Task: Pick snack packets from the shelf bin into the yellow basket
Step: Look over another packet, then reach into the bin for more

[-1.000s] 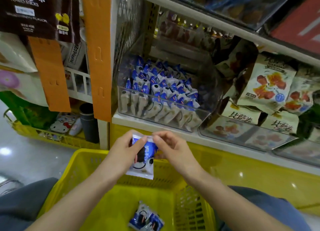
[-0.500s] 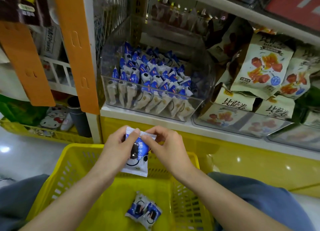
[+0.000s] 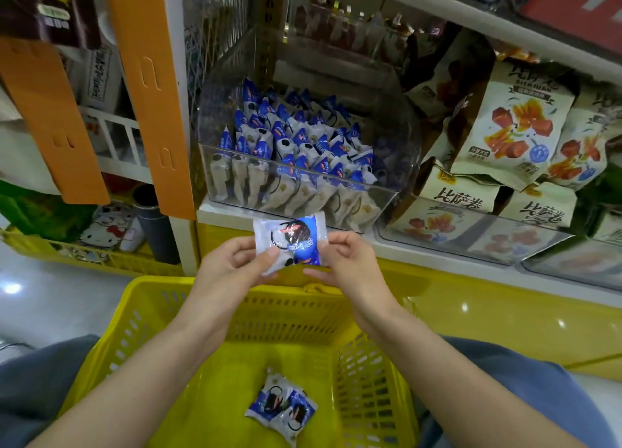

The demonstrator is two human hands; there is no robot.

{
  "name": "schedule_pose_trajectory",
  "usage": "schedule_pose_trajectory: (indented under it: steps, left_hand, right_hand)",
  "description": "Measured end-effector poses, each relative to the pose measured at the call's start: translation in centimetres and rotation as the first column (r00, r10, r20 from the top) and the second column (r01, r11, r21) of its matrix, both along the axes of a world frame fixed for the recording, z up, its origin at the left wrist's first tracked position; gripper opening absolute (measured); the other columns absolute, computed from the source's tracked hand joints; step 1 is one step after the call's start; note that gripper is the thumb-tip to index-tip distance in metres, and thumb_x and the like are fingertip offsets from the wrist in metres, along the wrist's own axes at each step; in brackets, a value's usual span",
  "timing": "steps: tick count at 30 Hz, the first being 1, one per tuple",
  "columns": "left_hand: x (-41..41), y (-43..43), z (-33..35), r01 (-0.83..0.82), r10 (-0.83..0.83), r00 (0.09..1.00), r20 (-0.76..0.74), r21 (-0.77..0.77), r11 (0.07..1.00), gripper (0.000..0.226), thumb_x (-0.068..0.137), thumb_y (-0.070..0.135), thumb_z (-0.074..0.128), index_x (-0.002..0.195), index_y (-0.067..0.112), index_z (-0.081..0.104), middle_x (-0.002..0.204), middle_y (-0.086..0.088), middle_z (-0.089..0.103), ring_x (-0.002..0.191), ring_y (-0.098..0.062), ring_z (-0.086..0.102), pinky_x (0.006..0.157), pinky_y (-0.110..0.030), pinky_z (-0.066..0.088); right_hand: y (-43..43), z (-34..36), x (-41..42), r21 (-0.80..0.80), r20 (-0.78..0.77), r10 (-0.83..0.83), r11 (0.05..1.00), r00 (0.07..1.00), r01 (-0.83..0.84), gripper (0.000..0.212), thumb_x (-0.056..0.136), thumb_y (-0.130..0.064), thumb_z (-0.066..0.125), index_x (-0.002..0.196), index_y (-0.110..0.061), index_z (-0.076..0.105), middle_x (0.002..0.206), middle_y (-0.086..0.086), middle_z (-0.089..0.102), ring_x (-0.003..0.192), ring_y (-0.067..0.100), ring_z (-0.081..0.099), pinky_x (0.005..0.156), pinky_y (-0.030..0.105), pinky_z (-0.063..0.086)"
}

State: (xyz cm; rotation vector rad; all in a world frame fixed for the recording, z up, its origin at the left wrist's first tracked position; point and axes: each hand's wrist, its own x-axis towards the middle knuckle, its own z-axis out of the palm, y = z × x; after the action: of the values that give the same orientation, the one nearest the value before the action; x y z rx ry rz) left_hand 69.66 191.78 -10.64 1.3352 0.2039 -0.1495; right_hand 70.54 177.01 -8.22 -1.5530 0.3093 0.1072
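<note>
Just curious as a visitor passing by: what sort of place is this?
Most likely a snack shop or small supermarket: a clear shelf bin full of blue-and-white snack packets, printed snack bags stacked beside it, and a yellow basket for shopping.

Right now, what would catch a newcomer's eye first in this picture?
First, the blue-and-white plastic snack packet in the centre, pinched between the left hand and the right hand near the far rim of the yellow plastic basket. Two similar packets lie on the basket floor, and a clear plastic shelf bin behind holds many more.
</note>
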Motion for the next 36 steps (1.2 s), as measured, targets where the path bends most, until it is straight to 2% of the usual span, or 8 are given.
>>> schedule_pose_trajectory:
  steps: [4, 7, 9, 15, 21, 27, 33, 36]
  left_hand:
    - [0.4, 0.5, -0.2, -0.147, 0.135, 0.984, 0.113, 0.108, 0.983, 0.013, 0.090, 0.013, 0.056, 0.082, 0.017, 0.065, 0.074, 0.004, 0.070, 0.066, -0.002, 0.065, 0.060, -0.014, 0.053]
    - [0.4, 0.8, -0.2, -0.133, 0.066, 0.975, 0.212, 0.319, 0.938, 0.020, 0.092, 0.012, 0.054, 0.077, 0.022, 0.063, 0.072, 0.004, 0.066, 0.066, -0.002, 0.060, 0.063, -0.017, 0.051]
    - [0.2, 0.8, -0.2, -0.081, -0.040, 0.964, 0.264, 0.433, 0.898, 0.020, 0.090, 0.013, 0.055, 0.075, 0.023, 0.063, 0.070, 0.004, 0.064, 0.066, -0.004, 0.058, 0.064, -0.022, 0.047]
    - [-0.5, 0.2, -0.2, 0.021, -0.183, 0.945, 0.271, 0.509, 0.860, 0.020, 0.089, 0.022, 0.056, 0.072, 0.029, 0.062, 0.063, 0.009, 0.059, 0.063, -0.006, 0.053, 0.062, -0.031, 0.043]
    - [-0.4, -0.1, 0.4, 0.070, -0.147, 0.974, 0.174, 0.383, 0.921, 0.016, 0.091, 0.018, 0.054, 0.077, 0.021, 0.062, 0.082, -0.013, 0.064, 0.078, -0.026, 0.058, 0.077, -0.048, 0.049]
    - [0.2, 0.1, -0.4, 0.014, -0.051, 0.997, 0.064, 0.480, 0.877, 0.015, 0.092, 0.026, 0.053, 0.079, 0.020, 0.048, 0.079, -0.002, 0.054, 0.068, -0.015, 0.052, 0.063, -0.028, 0.042]
    - [0.3, 0.2, 0.5, 0.128, -0.153, 0.975, -0.163, -0.152, 0.980, 0.047, 0.097, 0.042, 0.030, 0.094, 0.012, 0.065, 0.081, -0.007, 0.072, 0.068, -0.015, 0.068, 0.057, -0.023, 0.055]
    - [0.2, 0.4, 0.5, 0.038, -0.059, 0.991, -0.122, -0.166, 0.985, 0.027, 0.095, 0.026, 0.046, 0.097, 0.008, 0.066, 0.086, -0.006, 0.073, 0.073, -0.011, 0.069, 0.060, -0.022, 0.055]
  right_hand:
    - [0.1, -1.0, -0.6, -0.178, -0.160, 0.267, 0.939, 0.950, -0.294, 0.025, 0.089, -0.002, 0.057, 0.109, -0.008, 0.043, 0.090, 0.014, 0.064, 0.069, 0.015, 0.063, 0.065, 0.026, 0.054]
    - [0.5, -1.8, -1.1, -0.542, -0.164, 0.426, 0.715, 0.890, -0.442, 0.051, 0.081, -0.015, 0.070, 0.123, -0.014, 0.040, 0.107, -0.001, 0.060, 0.095, 0.014, 0.059, 0.085, 0.023, 0.048]
    - [0.9, -1.6, -1.4, -0.592, -0.015, 0.440, 0.720, 0.898, -0.363, 0.046, 0.080, -0.022, 0.071, 0.118, -0.022, 0.044, 0.102, -0.013, 0.055, 0.094, 0.003, 0.054, 0.078, 0.010, 0.044]
    - [0.7, -0.7, -1.1, -0.594, 0.250, 0.376, 0.787, 0.892, -0.166, 0.005, 0.086, -0.028, 0.063, 0.082, -0.028, 0.062, 0.072, -0.017, 0.062, 0.069, -0.005, 0.056, 0.061, 0.006, 0.038]
    - [0.6, -0.7, -1.3, -0.793, 0.361, 0.467, 0.609, 0.807, 0.002, 0.010, 0.086, -0.033, 0.062, 0.085, -0.024, 0.065, 0.078, -0.013, 0.064, 0.075, 0.004, 0.058, 0.061, 0.014, 0.043]
    - [0.2, -0.2, -0.7, -0.565, 0.437, 0.230, 0.823, 0.870, 0.066, 0.010, 0.087, -0.018, 0.063, 0.081, -0.026, 0.059, 0.073, -0.016, 0.060, 0.077, -0.006, 0.057, 0.065, 0.006, 0.043]
    - [0.5, -0.3, -1.5, -0.733, 0.448, 0.540, 0.678, 0.712, -0.053, 0.003, 0.084, -0.011, 0.065, 0.085, -0.008, 0.065, 0.098, 0.004, 0.063, 0.096, 0.009, 0.056, 0.085, 0.017, 0.042]
    - [0.5, -0.8, -1.8, -0.839, 0.365, 0.651, 0.540, 0.666, -0.068, 0.008, 0.083, -0.018, 0.065, 0.088, -0.012, 0.066, 0.109, 0.003, 0.059, 0.106, 0.011, 0.048, 0.090, 0.015, 0.033]
